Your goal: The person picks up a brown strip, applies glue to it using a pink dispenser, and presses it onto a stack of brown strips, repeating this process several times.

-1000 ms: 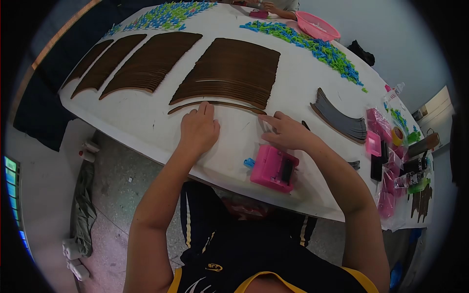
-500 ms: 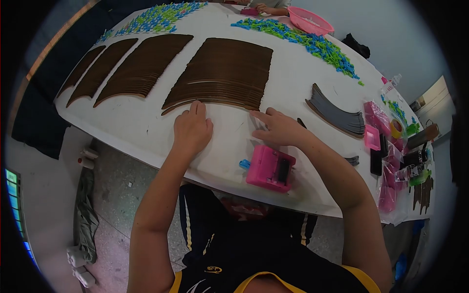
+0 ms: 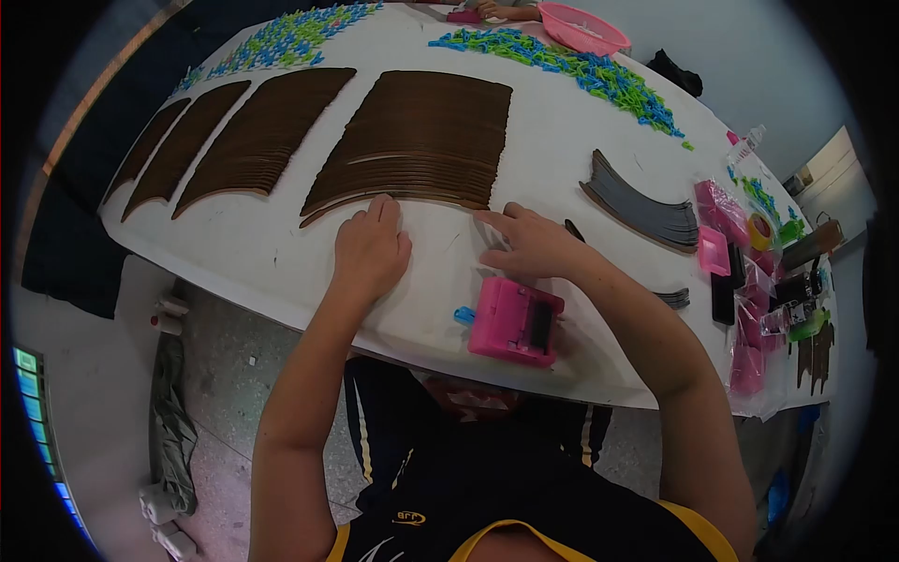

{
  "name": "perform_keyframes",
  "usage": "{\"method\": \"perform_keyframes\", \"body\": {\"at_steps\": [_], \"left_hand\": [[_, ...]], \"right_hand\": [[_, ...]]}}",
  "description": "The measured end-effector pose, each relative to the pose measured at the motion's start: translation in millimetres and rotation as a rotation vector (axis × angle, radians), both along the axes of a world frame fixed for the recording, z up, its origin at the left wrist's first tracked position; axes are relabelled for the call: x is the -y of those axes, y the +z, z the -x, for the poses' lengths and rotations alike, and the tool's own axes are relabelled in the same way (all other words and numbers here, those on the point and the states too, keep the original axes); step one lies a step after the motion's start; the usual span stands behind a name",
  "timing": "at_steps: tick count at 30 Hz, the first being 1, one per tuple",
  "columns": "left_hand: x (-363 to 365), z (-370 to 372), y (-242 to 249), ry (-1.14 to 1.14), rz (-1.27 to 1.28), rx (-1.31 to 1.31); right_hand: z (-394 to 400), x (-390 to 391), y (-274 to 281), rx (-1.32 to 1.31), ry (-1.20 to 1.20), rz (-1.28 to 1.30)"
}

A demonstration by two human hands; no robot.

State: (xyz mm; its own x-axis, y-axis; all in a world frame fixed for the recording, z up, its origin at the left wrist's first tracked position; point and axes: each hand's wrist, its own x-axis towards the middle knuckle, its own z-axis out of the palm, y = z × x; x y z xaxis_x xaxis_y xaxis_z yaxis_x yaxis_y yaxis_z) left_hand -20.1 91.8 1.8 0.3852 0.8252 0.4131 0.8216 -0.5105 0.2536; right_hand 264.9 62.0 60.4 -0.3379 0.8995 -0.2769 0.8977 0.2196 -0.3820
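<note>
Against brown stack [image 3: 421, 122], strip [image 3: 431, 199] now closer; left fingers [image 3: 379, 211] touching.

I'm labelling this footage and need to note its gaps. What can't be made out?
All in the head view:
- Undersides of the left hand's fingertips: hidden by the fingers.
- Number of brown strips in the widest group: too thin and tightly packed.
- Contents of the pink basin: too small.
- Most of the co-worker: cut off by the top edge.
</note>
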Motion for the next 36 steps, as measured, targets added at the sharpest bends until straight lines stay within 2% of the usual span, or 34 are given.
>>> {"method": "perform_keyframes", "body": {"at_steps": [12, 15, 36], "left_hand": [[-0.4, -0.2, 1.5, 0.026, 0.062, 0.009], [-4.2, 1.6, -6.8, 0.016, -0.025, -0.017], [-3.0, 0.9, -5.3, 0.016, -0.009, -0.022]], "right_hand": [[-1.1, 0.0, 0.1, -0.01, -0.004, 0.011], [-1.9, -1.3, -4.3, -0.014, -0.005, -0.005], [-1.6, -2.7, -7.6, 0.033, 0.008, -0.025]]}}
